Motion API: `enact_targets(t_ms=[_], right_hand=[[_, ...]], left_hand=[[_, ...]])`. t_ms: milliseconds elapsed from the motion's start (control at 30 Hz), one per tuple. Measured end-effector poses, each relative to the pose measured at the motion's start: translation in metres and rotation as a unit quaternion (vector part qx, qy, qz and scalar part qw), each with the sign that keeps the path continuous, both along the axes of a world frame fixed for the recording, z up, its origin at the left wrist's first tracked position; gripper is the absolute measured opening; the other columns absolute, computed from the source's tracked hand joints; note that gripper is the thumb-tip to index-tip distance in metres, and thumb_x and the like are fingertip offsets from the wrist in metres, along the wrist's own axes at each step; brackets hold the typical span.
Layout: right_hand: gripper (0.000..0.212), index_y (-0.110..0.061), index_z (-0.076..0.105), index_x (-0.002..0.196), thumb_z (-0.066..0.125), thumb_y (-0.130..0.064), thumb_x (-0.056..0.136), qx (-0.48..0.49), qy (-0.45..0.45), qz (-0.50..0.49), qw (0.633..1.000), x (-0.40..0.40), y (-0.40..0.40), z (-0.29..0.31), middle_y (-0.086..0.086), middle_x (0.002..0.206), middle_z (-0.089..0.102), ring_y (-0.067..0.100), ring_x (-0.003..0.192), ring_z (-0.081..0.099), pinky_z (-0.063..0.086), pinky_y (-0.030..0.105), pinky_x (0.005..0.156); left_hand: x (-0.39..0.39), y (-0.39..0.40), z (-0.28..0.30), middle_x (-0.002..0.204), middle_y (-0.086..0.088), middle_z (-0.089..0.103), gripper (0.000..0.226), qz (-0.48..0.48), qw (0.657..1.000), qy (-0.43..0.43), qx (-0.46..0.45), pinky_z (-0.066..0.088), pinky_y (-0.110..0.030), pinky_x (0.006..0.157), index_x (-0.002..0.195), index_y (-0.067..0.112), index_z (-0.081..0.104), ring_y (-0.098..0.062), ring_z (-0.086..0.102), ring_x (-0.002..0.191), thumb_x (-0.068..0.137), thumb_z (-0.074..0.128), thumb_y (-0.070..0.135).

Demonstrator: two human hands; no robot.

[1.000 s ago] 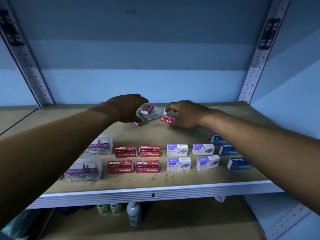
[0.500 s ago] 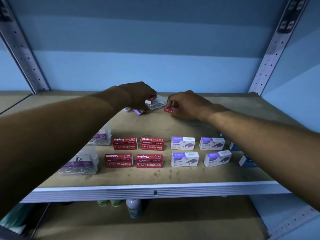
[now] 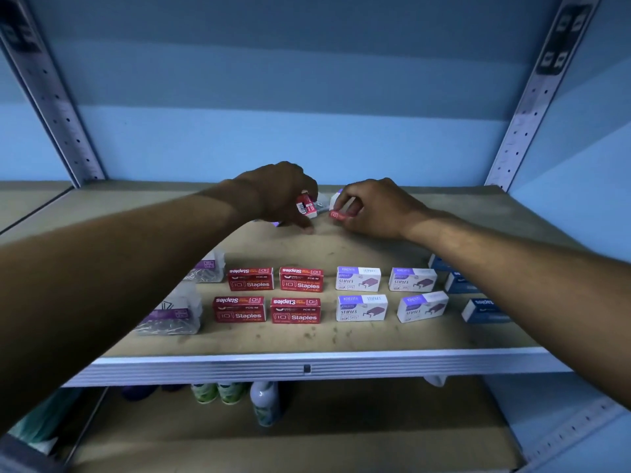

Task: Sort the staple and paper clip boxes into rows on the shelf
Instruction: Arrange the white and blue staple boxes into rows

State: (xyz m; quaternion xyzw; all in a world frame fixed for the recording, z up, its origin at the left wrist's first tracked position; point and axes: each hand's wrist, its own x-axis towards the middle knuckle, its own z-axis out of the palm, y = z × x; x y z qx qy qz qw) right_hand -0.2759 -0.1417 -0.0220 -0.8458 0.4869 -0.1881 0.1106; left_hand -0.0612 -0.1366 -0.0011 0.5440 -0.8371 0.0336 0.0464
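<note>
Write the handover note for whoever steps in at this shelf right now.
Left hand: grip on a red box, lifted at the shelf's back.
Right hand: pinches a second red box, also at the back.
Done: four red staple boxes, four white ones, two deep near the front; clear clip boxes left, blue boxes right.
Left: place both held boxes; a white box waits behind.

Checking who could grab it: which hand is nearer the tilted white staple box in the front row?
Right. The right hand is behind the tilted white staple box; the left hand is farther left.
</note>
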Motion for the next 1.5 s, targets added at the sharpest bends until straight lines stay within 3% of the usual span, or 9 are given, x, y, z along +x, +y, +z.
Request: enact_targets(t_ms=[133, 233, 333, 533, 700, 900, 1133, 1267, 1500], right_hand=[[0.016, -0.025, 0.08, 0.099, 0.075, -0.032, 0.085, 0.009, 0.013, 0.0, 1.0, -0.006, 0.009, 0.008, -0.009, 0.107, 0.074, 0.007, 0.093, 0.065, 0.049, 0.022, 0.081], [0.016, -0.022, 0.081, 0.101, 0.072, -0.024, 0.087, 0.026, 0.012, 0.0, 1.0, -0.011, 0.016, 0.011, -0.019, 0.085, 0.07, -0.007, 0.069, 0.062, 0.042, 0.012, 0.067], [0.017, -0.023, 0.081, 0.101, 0.069, -0.022, 0.089, 0.037, 0.005, 0.003, 0.999, -0.015, 0.022, 0.013, -0.026, 0.069, 0.06, -0.016, 0.058, 0.058, 0.04, 0.011, 0.062], [0.012, -0.028, 0.08, 0.095, 0.072, -0.026, 0.088, 0.077, 0.005, 0.005, 0.997, -0.02, 0.03, 0.015, -0.019, 0.086, 0.072, -0.007, 0.056, 0.062, 0.052, 0.019, 0.068], [0.013, -0.026, 0.08, 0.092, 0.081, -0.034, 0.081, 0.078, -0.009, 0.004, 0.997, -0.026, 0.031, 0.012, -0.017, 0.092, 0.074, -0.001, 0.089, 0.066, 0.048, 0.014, 0.07], [0.013, -0.03, 0.079, 0.087, 0.085, -0.023, 0.077, 0.106, 0.008, 0.017, 0.994, -0.031, 0.033, 0.014, -0.019, 0.094, 0.073, -0.001, 0.094, 0.065, 0.052, 0.02, 0.08], [0.053, -0.027, 0.071, 0.108, 0.091, -0.005, 0.064, 0.108, 0.029, 0.002, 0.994, -0.029, 0.034, 0.012, -0.004, 0.097, 0.07, 0.01, 0.091, 0.065, 0.051, 0.027, 0.079], [0.044, -0.027, 0.074, 0.101, 0.089, -0.005, 0.065, 0.102, 0.041, 0.008, 0.994, -0.027, 0.034, 0.013, -0.006, 0.09, 0.068, 0.011, 0.085, 0.063, 0.048, 0.024, 0.072], [0.025, -0.028, 0.077, 0.096, 0.085, -0.017, 0.075, 0.093, 0.051, 0.003, 0.994, -0.026, 0.033, 0.013, -0.016, 0.089, 0.068, 0.005, 0.091, 0.064, 0.052, 0.024, 0.08]], left_hand=[[-0.006, 0.012, 0.011, 0.09, 0.006, 0.066, 0.045, 0.023, 1.0, -0.002, 0.02, 0.054, -0.037, 0.083, 0.102, 0.031, 0.064, -0.021, 0.063, 0.088, 0.071, 0.074, 0.062], [-0.014, 0.022, 0.023, 0.068, 0.013, 0.063, 0.045, 0.047, 0.997, -0.035, 0.055, 0.054, -0.033, 0.084, 0.096, 0.032, 0.067, -0.017, 0.066, 0.083, 0.071, 0.069, 0.069], [-0.021, 0.028, 0.031, 0.077, 0.001, 0.075, 0.054, 0.085, 0.985, -0.063, 0.136, 0.053, -0.025, 0.078, 0.098, 0.023, 0.073, -0.015, 0.073, 0.068, 0.08, 0.057, 0.071], [-0.032, 0.036, 0.027, 0.082, -0.01, 0.076, 0.069, 0.135, 0.972, -0.037, 0.187, 0.052, -0.029, 0.091, 0.088, 0.008, 0.067, -0.019, 0.074, 0.06, 0.081, 0.05, 0.075], [-0.039, 0.039, 0.023, 0.074, -0.007, 0.073, 0.068, 0.137, 0.976, -0.05, 0.163, 0.054, -0.029, 0.084, 0.088, 0.009, 0.064, -0.019, 0.073, 0.06, 0.083, 0.047, 0.075], [-0.046, 0.038, 0.015, 0.083, -0.005, 0.072, 0.068, 0.13, 0.976, -0.069, 0.158, 0.055, -0.026, 0.077, 0.096, 0.008, 0.066, -0.021, 0.074, 0.063, 0.086, 0.046, 0.072], [-0.048, 0.039, 0.019, 0.086, -0.011, 0.074, 0.073, 0.126, 0.97, -0.077, 0.191, 0.059, -0.032, 0.08, 0.099, 0.005, 0.065, -0.024, 0.075, 0.069, 0.078, 0.054, 0.075], [-0.046, 0.041, 0.016, 0.089, -0.014, 0.074, 0.075, 0.129, 0.969, -0.054, 0.204, 0.06, -0.036, 0.08, 0.099, 0.002, 0.065, -0.027, 0.075, 0.072, 0.078, 0.055, 0.074], [-0.044, 0.046, 0.018, 0.088, -0.014, 0.073, 0.078, 0.127, 0.97, -0.061, 0.196, 0.059, -0.034, 0.079, 0.095, 0.004, 0.061, -0.028, 0.074, 0.075, 0.074, 0.053, 0.079]])
